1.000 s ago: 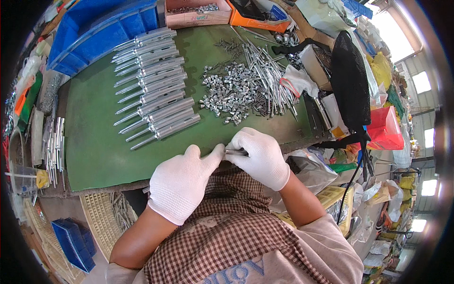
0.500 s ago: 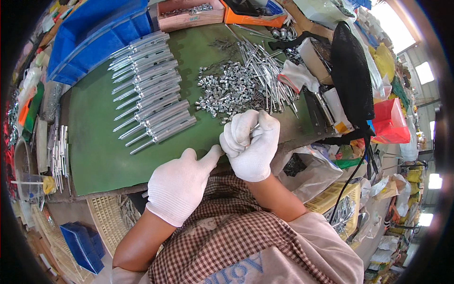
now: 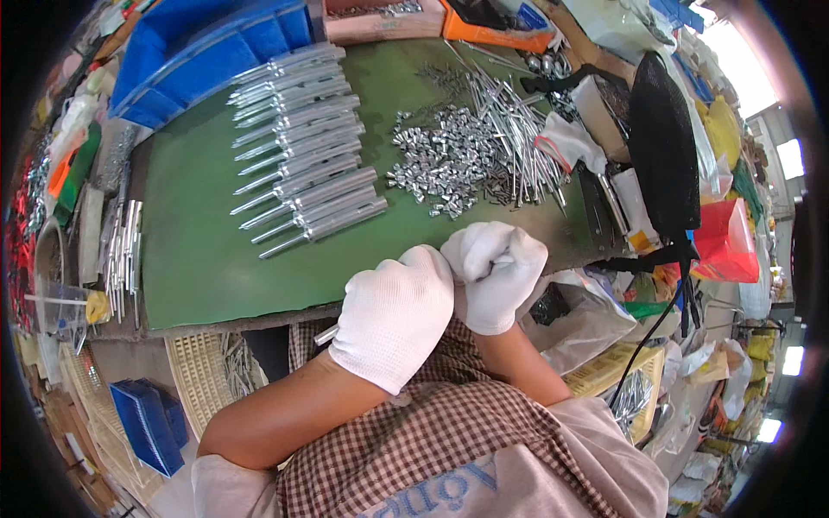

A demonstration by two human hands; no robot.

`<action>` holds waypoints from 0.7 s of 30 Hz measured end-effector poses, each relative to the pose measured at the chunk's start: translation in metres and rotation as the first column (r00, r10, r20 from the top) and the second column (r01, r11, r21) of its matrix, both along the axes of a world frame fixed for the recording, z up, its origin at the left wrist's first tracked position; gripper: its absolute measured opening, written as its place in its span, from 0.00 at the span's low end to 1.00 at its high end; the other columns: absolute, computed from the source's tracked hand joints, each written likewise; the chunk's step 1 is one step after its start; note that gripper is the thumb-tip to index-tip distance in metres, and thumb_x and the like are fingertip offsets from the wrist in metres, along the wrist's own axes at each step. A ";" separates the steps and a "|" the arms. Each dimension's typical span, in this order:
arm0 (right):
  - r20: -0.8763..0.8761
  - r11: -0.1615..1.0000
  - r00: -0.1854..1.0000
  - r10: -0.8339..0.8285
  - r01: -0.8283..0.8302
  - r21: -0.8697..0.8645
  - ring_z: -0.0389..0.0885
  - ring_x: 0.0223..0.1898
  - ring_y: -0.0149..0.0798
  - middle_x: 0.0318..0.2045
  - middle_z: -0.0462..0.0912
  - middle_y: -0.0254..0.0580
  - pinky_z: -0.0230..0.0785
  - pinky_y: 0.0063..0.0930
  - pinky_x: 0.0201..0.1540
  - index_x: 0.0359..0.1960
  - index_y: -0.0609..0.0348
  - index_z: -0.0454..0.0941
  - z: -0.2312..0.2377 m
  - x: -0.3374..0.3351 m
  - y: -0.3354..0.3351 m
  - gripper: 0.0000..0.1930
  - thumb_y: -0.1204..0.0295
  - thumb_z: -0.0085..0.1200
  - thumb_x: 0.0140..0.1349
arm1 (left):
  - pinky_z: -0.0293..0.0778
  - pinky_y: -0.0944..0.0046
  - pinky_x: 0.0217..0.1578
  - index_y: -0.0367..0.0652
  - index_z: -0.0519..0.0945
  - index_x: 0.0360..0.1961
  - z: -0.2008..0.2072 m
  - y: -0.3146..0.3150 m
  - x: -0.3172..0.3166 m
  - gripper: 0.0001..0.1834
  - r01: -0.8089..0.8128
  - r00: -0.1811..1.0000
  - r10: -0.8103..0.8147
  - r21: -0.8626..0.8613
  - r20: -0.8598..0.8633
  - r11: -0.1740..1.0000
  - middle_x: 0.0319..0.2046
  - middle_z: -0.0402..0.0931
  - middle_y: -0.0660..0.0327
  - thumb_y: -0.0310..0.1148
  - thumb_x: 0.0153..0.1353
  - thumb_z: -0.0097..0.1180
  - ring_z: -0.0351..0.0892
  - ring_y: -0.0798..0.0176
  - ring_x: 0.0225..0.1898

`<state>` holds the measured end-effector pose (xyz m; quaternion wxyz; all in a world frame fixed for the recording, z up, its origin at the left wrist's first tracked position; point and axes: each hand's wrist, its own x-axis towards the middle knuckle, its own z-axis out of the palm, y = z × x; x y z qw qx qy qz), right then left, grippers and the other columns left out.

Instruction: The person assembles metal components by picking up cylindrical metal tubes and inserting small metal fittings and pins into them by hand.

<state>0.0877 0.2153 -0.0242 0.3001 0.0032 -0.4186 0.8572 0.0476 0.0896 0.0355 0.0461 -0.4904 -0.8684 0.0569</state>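
Observation:
My left hand point(image 3: 393, 315), in a white knit glove, is closed, and the silvery end of a metal tube point(image 3: 326, 335) sticks out from it beside the wrist. Pressed close to it on the right is my gloved right hand point(image 3: 496, 274), its fingers curled tight; whatever they grip is hidden. Both hands are at the front edge of a green work mat point(image 3: 199, 268). Beyond them lie a heap of small silvery metal fittings point(image 3: 445, 155), a pile of long thin rods point(image 3: 518, 129) and a row of metal tubes with rods point(image 3: 315, 147) projecting from their left ends.
A blue bin point(image 3: 207, 65), a pink box point(image 3: 384, 22) and an orange tray point(image 3: 501, 33) stand along the far side. A black mesh-covered thing point(image 3: 663, 147) rises at the right. Yellow crates point(image 3: 194, 371) sit below the mat's edge, and loose rods point(image 3: 125, 259) lie at the left.
My left hand has moved right and turned, its fingers now curled against my right hand. The right hand sits slightly lower and further right. The view has shifted, carrying the table rightward.

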 end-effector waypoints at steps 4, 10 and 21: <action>-0.023 0.983 0.994 0.105 -0.108 -0.146 0.53 0.16 0.28 0.14 0.58 0.29 0.45 0.25 0.22 0.21 0.62 0.69 -0.001 -0.002 0.006 0.21 0.62 0.41 0.71 | 0.75 0.56 0.24 0.49 0.77 0.38 -0.009 -0.035 -0.014 0.09 -0.060 0.983 0.021 0.209 0.184 0.976 0.26 0.73 0.61 0.41 0.66 0.58 0.80 0.55 0.24; 0.227 0.987 0.963 0.147 -0.158 0.034 0.62 0.24 0.23 0.25 0.69 0.32 0.52 0.20 0.25 0.44 0.68 0.78 0.008 0.011 0.023 0.12 0.72 0.47 0.68 | 0.73 0.48 0.48 0.41 0.85 0.45 -0.001 -0.207 0.021 0.17 -0.523 0.849 0.525 0.236 0.062 0.819 0.41 0.80 0.54 0.27 0.52 0.65 0.79 0.46 0.46; 0.595 0.883 0.802 -0.047 -0.246 0.401 0.72 0.30 0.23 0.29 0.78 0.31 0.69 0.21 0.37 0.42 0.63 0.84 0.022 0.009 0.010 0.10 0.70 0.51 0.70 | 0.72 0.50 0.47 0.43 0.82 0.49 -0.018 -0.049 -0.049 0.19 -0.133 0.991 0.125 0.485 0.051 0.864 0.43 0.80 0.58 0.32 0.55 0.66 0.78 0.49 0.44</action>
